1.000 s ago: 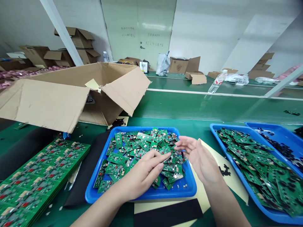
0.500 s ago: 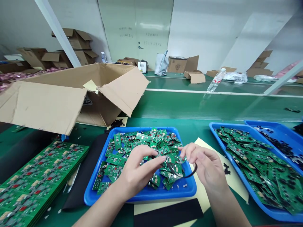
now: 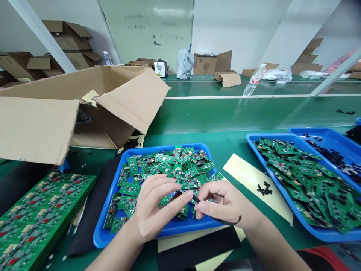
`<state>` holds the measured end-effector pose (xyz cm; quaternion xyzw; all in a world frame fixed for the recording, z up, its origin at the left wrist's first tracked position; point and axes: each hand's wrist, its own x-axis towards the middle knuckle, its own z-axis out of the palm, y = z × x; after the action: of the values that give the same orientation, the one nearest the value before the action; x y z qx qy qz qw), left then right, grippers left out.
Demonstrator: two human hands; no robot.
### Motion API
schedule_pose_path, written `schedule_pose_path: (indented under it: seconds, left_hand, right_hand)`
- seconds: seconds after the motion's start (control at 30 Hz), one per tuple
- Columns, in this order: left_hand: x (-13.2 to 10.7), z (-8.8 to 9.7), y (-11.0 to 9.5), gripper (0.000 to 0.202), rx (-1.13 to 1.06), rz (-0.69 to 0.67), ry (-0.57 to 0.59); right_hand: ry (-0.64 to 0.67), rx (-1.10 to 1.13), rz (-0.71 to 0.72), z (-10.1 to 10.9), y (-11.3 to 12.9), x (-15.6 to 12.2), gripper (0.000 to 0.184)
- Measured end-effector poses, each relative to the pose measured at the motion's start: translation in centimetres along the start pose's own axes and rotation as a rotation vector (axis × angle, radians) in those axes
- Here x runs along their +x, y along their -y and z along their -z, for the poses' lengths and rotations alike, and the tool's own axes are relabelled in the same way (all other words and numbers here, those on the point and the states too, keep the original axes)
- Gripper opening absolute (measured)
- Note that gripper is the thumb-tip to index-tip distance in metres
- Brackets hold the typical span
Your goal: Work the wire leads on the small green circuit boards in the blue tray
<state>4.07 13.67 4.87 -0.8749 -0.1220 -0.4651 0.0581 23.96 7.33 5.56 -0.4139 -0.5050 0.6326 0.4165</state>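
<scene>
A thin black strip [image 3: 225, 222] runs between my hands above a blue tray [image 3: 97, 235] of small green circuit boards [image 3: 129, 188]. My right hand [image 3: 225, 203] pinches the strip between thumb and fingers, and its curved tail sticks out under the palm. At the strip's other end, my left hand [image 3: 155, 210] has its thumb and index finger closed around the tip, the other fingers loosely extended. Just below the hands, a wide black sheet [image 3: 197, 248] lies on pale yellow backing paper. Fingers partly hide the strip's middle and the boards beneath.
To the right stand a second blue tray [image 3: 318, 235] of boards and another blue tray [image 3: 335, 137] with black pieces. Yellow paper [image 3: 239, 169] bears small black bits [image 3: 264, 189]. Stacked board panels [image 3: 42, 210] and a large open carton [image 3: 36, 124] occupy the left.
My right hand has moved left and turned inward, closer to my left hand. The strip, earlier bowed between them, now trails from my right hand. The view has shifted slightly.
</scene>
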Motion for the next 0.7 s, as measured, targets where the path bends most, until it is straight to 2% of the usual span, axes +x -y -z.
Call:
schedule_pose_path:
  seconds: [0.17,0.27,0.47,0.7]
  left_hand:
    - [0.1,0.2,-0.1,0.020,0.028,0.016,-0.009]
    - [0.1,0.4,-0.3,0.017,0.012,0.033,-0.030]
    - [0.4,0.7,-0.4,0.017,-0.016,0.064,0.057]
    - [1.2,0.4,-0.6,0.014,0.016,0.026,0.032]
  right_hand:
    - [0.002,-0.099,0.118,-0.3,0.6,-0.4,0.019]
    - [-0.001,-0.275,0.245,-0.4,0.8,-0.4,0.017]
    - [-0.068,-0.537,0.433,-0.4,0.8,-0.3,0.013]
    - [-0.087,-0.814,0.656,-1.3,0.5,-0.3,0.014]
